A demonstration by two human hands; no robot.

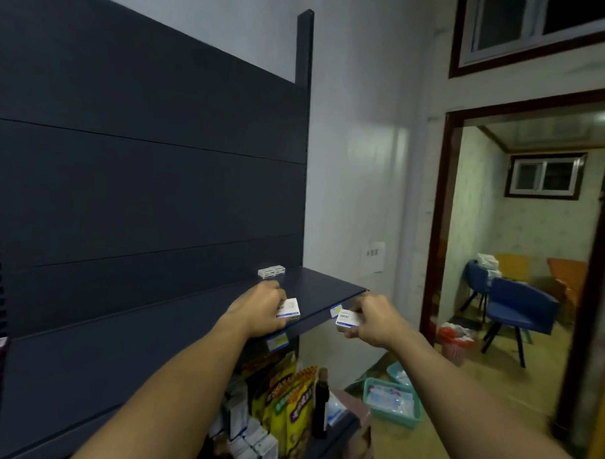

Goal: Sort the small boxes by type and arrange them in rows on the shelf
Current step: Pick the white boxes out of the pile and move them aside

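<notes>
Small boxes were what you had in both hands here, one each. Your left hand [260, 305] was curled over a white-and-blue box [289, 309], with that box sitting on or just above the dark shelf [321, 290], close to its front edge. I couldn't tell if it had actually touched down. Your right hand [373, 319] pinched a second white-and-blue box [347, 321] by its end, and that one hung in the air just off the shelf's front edge, beside the pale price tag [336, 310] on the lip.

My guess is you held them that way so one could be set down while the next waited its turn, since both looked like the same type and would belong in the same row.

Further back on the shelf, against the back panel, sat a white box [271, 272] with darker printing. It was behind your left hand and apart from both held boxes, so it probably marked a different type's row.

Below the shelf, the lower level carried yellow packets [290, 400], a dark bottle [320, 405] and more small white boxes [249, 440]. On the floor past the shelf's right end was a teal basket [391, 402], and beyond that a doorway with blue chairs [518, 305].
</notes>
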